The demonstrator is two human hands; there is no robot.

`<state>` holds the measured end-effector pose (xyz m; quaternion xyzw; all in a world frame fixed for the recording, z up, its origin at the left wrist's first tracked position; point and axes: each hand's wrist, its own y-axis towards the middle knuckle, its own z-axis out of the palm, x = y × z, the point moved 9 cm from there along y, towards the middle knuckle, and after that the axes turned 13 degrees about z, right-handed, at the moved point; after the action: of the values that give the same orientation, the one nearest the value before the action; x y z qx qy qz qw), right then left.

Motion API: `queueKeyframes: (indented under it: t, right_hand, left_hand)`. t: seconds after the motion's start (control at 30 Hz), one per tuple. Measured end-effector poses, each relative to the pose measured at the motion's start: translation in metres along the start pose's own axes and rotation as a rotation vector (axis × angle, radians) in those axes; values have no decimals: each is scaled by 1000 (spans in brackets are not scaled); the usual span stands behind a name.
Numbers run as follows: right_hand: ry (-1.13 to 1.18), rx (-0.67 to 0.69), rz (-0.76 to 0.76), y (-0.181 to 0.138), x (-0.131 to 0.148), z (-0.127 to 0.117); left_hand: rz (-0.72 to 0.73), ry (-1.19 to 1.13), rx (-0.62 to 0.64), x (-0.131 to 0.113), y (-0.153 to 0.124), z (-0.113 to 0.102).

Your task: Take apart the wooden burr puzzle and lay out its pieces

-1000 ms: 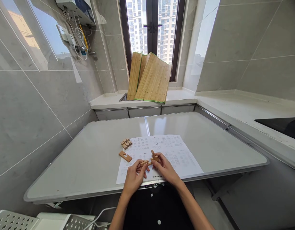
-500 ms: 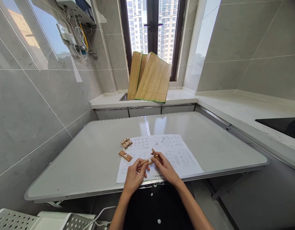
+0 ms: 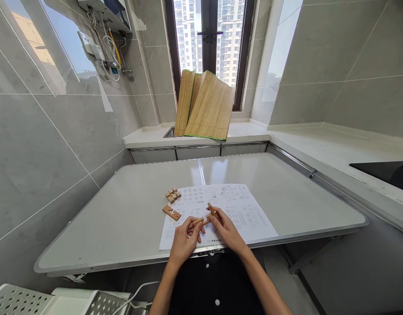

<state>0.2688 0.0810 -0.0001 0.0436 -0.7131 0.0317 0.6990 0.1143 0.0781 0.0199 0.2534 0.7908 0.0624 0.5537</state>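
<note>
Between my fingers, just above the printed sheet (image 3: 254, 218), are notched wooden puzzle pieces. My left hand (image 3: 185, 238) is closed on the left end of one flat wooden puzzle piece (image 3: 199, 222). Pinched in my right hand (image 3: 227, 229) is another wooden puzzle piece (image 3: 211, 209), tilted upward and meeting the first one; my fingers partly hide where they touch. To the left, a flat notched wooden piece (image 3: 171, 213) lies at the sheet's edge. Behind it sits a small cluster of notched wooden pieces (image 3: 173, 195).
The sheet lies on a pale folding table (image 3: 99, 218) with a centre seam. A bamboo mat (image 3: 210, 109) leans at the window on a white counter (image 3: 247, 129). A black hob (image 3: 385, 171) is at right. White perforated baskets (image 3: 21, 302) and a cable stand below left.
Almost nothing differs. My hands and the wooden puzzle pieces keep the same hold, and the view has shifted very slightly.
</note>
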Motion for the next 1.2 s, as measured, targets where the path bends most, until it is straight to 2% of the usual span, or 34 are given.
queueKeyframes:
  t: [0.23,0.5,0.9,1.2]
  right_hand:
    - [13,-16,14,3,-8,-2]
    - [8,-17,-23,2,-2,-2]
    - [1,-34,19,4,-12,-4]
    - [13,-29,-4,3,-7,-4]
  left_hand:
    - [3,7,5,1,0,0]
    - [5,6,7,2,-1,0]
    - [20,2,8,1,-1,2]
    - [25,3,9,0,-1,2]
